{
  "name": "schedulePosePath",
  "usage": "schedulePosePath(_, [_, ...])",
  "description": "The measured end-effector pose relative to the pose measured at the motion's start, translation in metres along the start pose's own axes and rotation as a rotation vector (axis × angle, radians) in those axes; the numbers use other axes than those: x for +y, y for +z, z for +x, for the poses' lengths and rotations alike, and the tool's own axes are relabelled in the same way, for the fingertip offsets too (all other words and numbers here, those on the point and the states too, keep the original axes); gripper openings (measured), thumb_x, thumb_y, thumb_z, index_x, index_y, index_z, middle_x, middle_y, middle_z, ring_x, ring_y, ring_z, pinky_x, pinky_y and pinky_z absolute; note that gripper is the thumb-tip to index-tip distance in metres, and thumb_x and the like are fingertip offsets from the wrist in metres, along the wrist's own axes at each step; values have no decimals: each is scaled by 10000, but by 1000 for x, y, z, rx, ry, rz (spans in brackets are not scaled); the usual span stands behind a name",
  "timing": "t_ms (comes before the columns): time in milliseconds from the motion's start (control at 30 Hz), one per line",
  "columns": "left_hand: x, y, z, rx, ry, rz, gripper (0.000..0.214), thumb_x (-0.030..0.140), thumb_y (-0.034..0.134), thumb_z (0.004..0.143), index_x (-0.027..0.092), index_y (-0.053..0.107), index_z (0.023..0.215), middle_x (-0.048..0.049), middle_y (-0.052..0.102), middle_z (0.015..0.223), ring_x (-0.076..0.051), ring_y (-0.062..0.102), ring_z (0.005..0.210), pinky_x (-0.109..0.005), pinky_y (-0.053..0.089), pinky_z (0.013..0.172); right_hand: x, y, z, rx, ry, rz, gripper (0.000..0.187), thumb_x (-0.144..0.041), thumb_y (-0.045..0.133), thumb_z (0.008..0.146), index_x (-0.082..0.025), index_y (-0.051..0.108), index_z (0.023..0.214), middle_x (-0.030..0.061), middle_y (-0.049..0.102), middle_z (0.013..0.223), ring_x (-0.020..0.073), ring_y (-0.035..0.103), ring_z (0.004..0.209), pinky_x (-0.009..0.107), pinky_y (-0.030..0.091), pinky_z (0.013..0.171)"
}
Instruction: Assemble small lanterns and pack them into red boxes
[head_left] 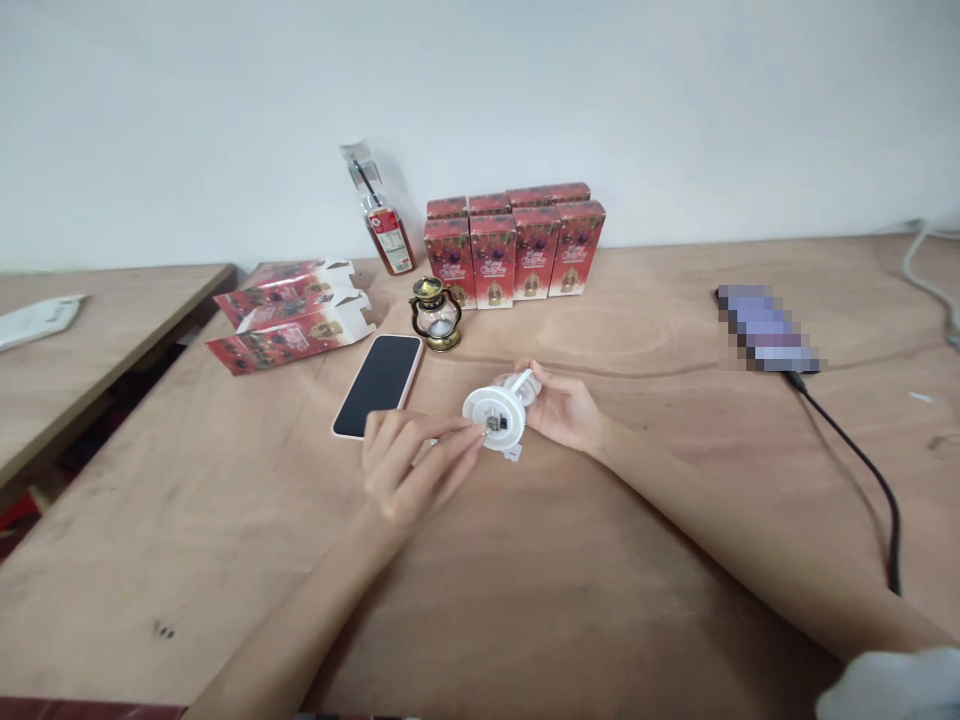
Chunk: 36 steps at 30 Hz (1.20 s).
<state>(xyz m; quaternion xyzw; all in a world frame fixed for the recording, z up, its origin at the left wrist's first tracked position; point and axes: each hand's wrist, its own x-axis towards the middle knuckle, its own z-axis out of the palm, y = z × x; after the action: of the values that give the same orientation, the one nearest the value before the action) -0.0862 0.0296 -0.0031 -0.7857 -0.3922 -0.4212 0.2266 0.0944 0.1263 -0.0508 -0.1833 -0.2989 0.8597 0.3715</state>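
My right hand (562, 408) is wrapped round a small white lantern (517, 402), tipped so that its round underside faces me. An opening in that base shows dark and metallic parts inside. A small white flap (513, 453) sticks out at the base's lower edge. My left hand (420, 460) has its thumb and fingertips pinched together at the opening; what they hold, if anything, is too small to make out. Behind the hands a bronze-coloured lantern (436, 318) with a clear body stands upright. A phone (379, 385) with a dark screen lies just beyond my left hand.
Several red Christmas boxes (493, 262) stand in rows near the wall. Two opened red boxes (292, 335) lie at the left. A bottle (388, 235) leans beside the wall. At the right lies another phone (769, 330) with a black cable (862, 460). All rest on a wooden table (600, 600).
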Motion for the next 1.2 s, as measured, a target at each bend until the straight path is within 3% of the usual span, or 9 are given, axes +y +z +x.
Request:
schedulePosePath(200, [-1, 11, -5, 30, -15, 41, 247, 100, 681, 756, 233, 617, 955, 4, 685, 785, -120, 565, 632, -291, 365, 601, 0, 0, 0, -17, 2, 3, 106, -307, 579, 816, -209, 568, 776, 13, 646, 815, 155, 618, 817, 292, 494, 753])
schedulePosePath(467, [3, 9, -2, -54, 1, 138, 206, 129, 659, 781, 254, 627, 942, 8, 705, 791, -133, 542, 635, -298, 342, 597, 0, -1, -1, -15, -1, -4, 85, -290, 572, 817, -213, 568, 782, 20, 665, 852, 163, 626, 838, 295, 509, 731])
schedulePosePath(700, [6, 10, -3, -122, 85, 161, 332, 88, 577, 756, 199, 611, 1067, -32, 701, 867, -157, 534, 687, -312, 331, 636, -1, 0, 1, 13, -16, 20, 108, -305, 576, 822, -209, 567, 772, 19, 664, 837, 167, 624, 817, 307, 513, 731])
schedulePosePath(933, [15, 12, -2, -162, 22, 333, 398, 118, 582, 736, 190, 610, 1126, -29, 698, 876, -164, 524, 692, -336, 307, 682, 0, -2, 2, 82, -21, 56, 162, -338, 616, 809, -207, 569, 726, -6, 649, 793, 146, 601, 774, 284, 511, 725])
schedulePosePath(1200, [22, 15, 1, -173, 30, 377, 432, 161, 608, 760, 160, 570, 1190, -33, 684, 836, -168, 525, 682, -328, 300, 676, 1, -2, 2, 102, -26, 25, 190, -387, 637, 792, -216, 579, 732, -18, 638, 774, 134, 578, 718, 269, 497, 685])
